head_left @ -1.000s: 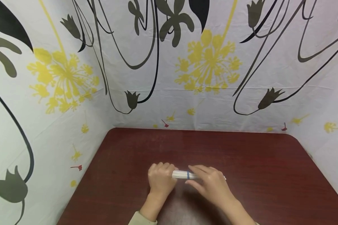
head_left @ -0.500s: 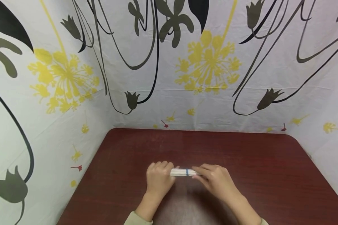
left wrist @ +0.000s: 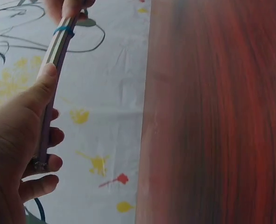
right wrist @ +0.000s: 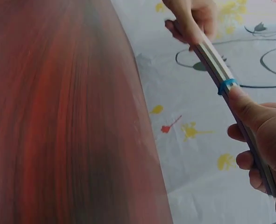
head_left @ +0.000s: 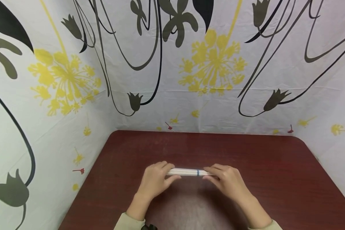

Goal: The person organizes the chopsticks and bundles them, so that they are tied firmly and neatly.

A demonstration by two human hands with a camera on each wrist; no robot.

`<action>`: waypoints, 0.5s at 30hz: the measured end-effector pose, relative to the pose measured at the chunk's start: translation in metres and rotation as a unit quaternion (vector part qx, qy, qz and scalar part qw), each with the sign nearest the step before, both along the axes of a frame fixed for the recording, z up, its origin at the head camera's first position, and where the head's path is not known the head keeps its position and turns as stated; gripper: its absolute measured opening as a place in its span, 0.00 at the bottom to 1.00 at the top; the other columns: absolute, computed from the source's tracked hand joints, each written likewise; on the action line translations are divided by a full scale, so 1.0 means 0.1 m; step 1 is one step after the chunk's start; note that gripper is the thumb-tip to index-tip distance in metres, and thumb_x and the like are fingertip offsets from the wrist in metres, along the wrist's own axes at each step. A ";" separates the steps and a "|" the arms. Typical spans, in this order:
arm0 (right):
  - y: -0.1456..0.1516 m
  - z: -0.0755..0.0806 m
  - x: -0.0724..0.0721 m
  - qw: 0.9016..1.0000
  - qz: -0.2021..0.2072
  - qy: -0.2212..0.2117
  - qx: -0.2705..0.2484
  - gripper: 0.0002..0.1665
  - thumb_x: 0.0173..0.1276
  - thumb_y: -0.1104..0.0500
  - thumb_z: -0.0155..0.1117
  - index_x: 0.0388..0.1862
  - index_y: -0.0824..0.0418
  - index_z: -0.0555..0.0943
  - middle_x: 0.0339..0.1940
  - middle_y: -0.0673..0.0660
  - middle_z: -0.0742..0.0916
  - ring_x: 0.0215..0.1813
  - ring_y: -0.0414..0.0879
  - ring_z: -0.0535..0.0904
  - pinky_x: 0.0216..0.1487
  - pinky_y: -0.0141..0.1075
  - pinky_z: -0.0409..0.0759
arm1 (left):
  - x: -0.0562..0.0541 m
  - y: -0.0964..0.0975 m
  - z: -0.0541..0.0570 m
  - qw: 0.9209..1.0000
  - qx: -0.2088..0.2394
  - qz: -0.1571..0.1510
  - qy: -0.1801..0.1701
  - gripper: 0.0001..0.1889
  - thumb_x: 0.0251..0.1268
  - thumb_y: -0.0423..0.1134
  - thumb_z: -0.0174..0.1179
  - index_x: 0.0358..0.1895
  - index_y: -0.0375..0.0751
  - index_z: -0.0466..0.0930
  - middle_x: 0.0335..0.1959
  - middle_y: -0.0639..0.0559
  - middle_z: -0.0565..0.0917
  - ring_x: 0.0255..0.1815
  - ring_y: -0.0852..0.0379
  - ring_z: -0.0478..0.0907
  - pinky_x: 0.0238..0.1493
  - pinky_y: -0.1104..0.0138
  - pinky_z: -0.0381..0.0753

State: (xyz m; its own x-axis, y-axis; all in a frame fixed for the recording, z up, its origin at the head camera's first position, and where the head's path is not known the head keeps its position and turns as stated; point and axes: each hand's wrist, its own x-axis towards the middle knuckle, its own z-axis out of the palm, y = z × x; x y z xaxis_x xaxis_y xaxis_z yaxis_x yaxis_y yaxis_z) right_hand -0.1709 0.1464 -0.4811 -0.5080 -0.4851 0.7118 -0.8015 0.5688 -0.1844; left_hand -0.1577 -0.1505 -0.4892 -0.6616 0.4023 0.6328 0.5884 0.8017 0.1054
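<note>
A bundle of thin white sticks (head_left: 182,172) is held sideways above the table, with a blue band (head_left: 198,172) around it, right of its middle. My left hand (head_left: 153,180) grips the bundle's left end. In the left wrist view its thumb lies along the near side of the sticks (left wrist: 56,50) and the other fingers curl behind them. On the right end, my right hand (head_left: 230,182) holds on, its thumb close to the band (right wrist: 227,86) in the right wrist view. Part of each end is hidden by the hands in the head view.
The dark red-brown table (head_left: 207,150) with rounded far corners lies beneath the hands. Behind it and to the sides hangs a white cloth (head_left: 172,76) printed with yellow, grey and black plants. A small black object (head_left: 149,227) shows by the left sleeve.
My left hand has gone from a tight fist to a looser grip and moved left, baring more of the sticks. The band and my right hand have shifted slightly right.
</note>
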 end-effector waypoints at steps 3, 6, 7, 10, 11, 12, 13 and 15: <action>0.09 -0.02 -0.05 1.000 0.007 -0.014 -0.012 0.21 0.68 0.42 0.66 0.39 0.57 0.90 0.32 0.44 0.88 0.25 0.31 0.80 0.26 0.29 0.77 | -0.02 -0.09 -0.03 0.998 0.026 -0.001 -0.058 0.20 0.53 0.55 0.74 0.43 0.47 0.86 0.32 0.59 0.83 0.30 0.64 0.78 0.31 0.69 0.81; 0.18 -0.06 -0.10 0.999 0.021 -0.034 -0.026 0.12 0.61 0.53 0.75 0.39 0.58 0.89 0.33 0.44 0.88 0.26 0.31 0.79 0.28 0.26 0.76 | -0.02 -0.16 -0.07 0.989 0.064 0.006 -0.130 0.19 0.56 0.51 0.74 0.47 0.47 0.85 0.37 0.60 0.82 0.36 0.64 0.79 0.39 0.66 0.82; 0.20 -0.07 -0.12 0.998 0.027 -0.041 -0.031 0.11 0.58 0.58 0.77 0.40 0.59 0.89 0.33 0.45 0.88 0.27 0.31 0.80 0.28 0.25 0.76 | -0.03 -0.17 -0.08 0.985 0.078 0.005 -0.153 0.18 0.57 0.49 0.73 0.48 0.47 0.85 0.38 0.60 0.82 0.38 0.64 0.79 0.41 0.66 0.82; 0.25 -0.15 -0.16 0.996 0.044 -0.059 -0.046 0.18 0.50 0.70 0.78 0.42 0.62 0.88 0.36 0.48 0.88 0.29 0.34 0.80 0.31 0.24 0.75 | -0.06 -0.20 -0.14 0.971 0.113 -0.005 -0.209 0.16 0.61 0.44 0.71 0.51 0.46 0.84 0.41 0.60 0.81 0.41 0.63 0.79 0.44 0.64 0.81; 0.27 -0.18 -0.18 0.995 0.047 -0.065 -0.051 0.20 0.48 0.73 0.78 0.42 0.63 0.88 0.36 0.49 0.88 0.30 0.35 0.80 0.32 0.23 0.75 | -0.08 -0.20 -0.17 0.968 0.119 -0.008 -0.222 0.16 0.62 0.42 0.71 0.51 0.46 0.84 0.42 0.59 0.81 0.41 0.63 0.79 0.44 0.64 0.81; 0.28 -0.23 -0.19 0.995 0.047 -0.071 -0.054 0.20 0.48 0.74 0.78 0.42 0.64 0.88 0.37 0.50 0.88 0.30 0.36 0.80 0.32 0.23 0.75 | -0.09 -0.21 -0.20 0.965 0.122 -0.009 -0.231 0.15 0.63 0.41 0.70 0.52 0.45 0.83 0.43 0.59 0.80 0.42 0.62 0.78 0.44 0.64 0.81; 0.29 -0.27 -0.21 0.994 0.045 -0.079 -0.057 0.20 0.48 0.75 0.77 0.43 0.65 0.88 0.38 0.50 0.87 0.31 0.36 0.80 0.33 0.23 0.75 | -0.11 -0.21 -0.23 0.964 0.123 -0.007 -0.238 0.15 0.64 0.39 0.69 0.53 0.44 0.83 0.44 0.58 0.79 0.42 0.61 0.78 0.44 0.63 0.81; 0.30 -0.38 -0.24 0.993 0.034 -0.098 -0.058 0.20 0.50 0.75 0.77 0.43 0.66 0.87 0.38 0.51 0.85 0.32 0.37 0.80 0.34 0.22 0.75 | -0.16 -0.20 -0.31 0.962 0.118 0.002 -0.248 0.16 0.65 0.37 0.67 0.55 0.42 0.83 0.45 0.57 0.78 0.43 0.60 0.78 0.45 0.63 0.81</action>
